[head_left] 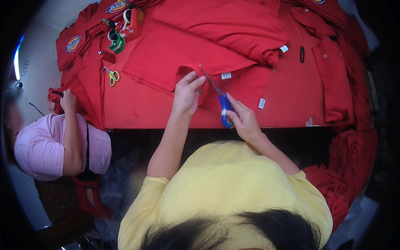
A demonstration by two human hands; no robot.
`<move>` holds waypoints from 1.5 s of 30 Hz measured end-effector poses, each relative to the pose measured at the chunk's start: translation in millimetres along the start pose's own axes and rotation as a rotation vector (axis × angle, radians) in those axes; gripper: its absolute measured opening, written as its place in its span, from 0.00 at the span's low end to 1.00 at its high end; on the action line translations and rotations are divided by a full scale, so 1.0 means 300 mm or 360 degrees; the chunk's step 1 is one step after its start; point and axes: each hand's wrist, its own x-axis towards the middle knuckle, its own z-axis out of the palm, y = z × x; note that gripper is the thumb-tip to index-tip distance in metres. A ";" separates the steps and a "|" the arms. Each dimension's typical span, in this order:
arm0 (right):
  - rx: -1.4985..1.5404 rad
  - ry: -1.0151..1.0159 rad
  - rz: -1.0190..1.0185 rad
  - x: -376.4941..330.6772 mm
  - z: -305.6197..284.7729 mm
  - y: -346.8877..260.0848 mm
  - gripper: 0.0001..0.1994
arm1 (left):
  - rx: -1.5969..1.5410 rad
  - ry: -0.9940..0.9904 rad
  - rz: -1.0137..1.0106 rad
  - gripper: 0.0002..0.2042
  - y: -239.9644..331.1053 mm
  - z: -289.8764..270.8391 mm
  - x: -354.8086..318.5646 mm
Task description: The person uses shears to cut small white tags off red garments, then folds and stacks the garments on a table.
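Observation:
My right hand (245,118) grips a pair of blue-handled scissors (224,106), whose blades point up and to the left. The blade tips lie close to my left hand (188,95), which pinches the edge of a red garment (189,54) between thumb and fingers. Whether the blades touch the cloth I cannot tell. The garment lies spread on the red-covered table (141,114). A small white label (226,76) sits on the cloth just right of the blade tips, and a second white label (261,103) is to the right of my right hand.
Yellow-handled scissors (112,77), a green tape dispenser (116,41) and a red tape dispenser (132,26) are at the left. Black thread snips (302,54) lie at the right, near stacked red garments (333,79). A co-worker in pink (62,146) handles red cloth at the left.

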 end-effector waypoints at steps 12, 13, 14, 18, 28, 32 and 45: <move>-0.0107 0.0036 -0.0217 0.016 -0.018 0.056 0.25 | 0.0035 -0.0070 -0.0058 0.21 0.011 0.005 -0.025; -0.0047 0.0044 -0.0235 0.021 -0.015 0.061 0.26 | 0.0043 -0.0075 -0.0067 0.21 0.013 0.008 -0.029; 0.0010 0.0051 -0.0257 0.025 -0.014 0.058 0.26 | 0.0049 -0.0080 -0.0071 0.21 0.013 0.011 -0.035; 0.0040 -0.0041 -0.0033 0.030 -0.039 0.009 0.25 | 0.0041 -0.0133 -0.0059 0.21 0.011 0.009 -0.044; -0.0180 -0.0033 -0.0182 0.027 -0.055 0.035 0.27 | -0.0048 0.0011 0.0167 0.16 -0.005 -0.005 -0.012; -0.0215 -0.0090 -0.0196 0.031 -0.061 0.016 0.28 | 0.0020 0.0063 0.0145 0.17 0.017 0.037 -0.040; 0.0317 -0.0146 0.0150 0.060 -0.057 0.028 0.22 | 0.0054 0.0082 0.0126 0.16 0.013 0.031 -0.054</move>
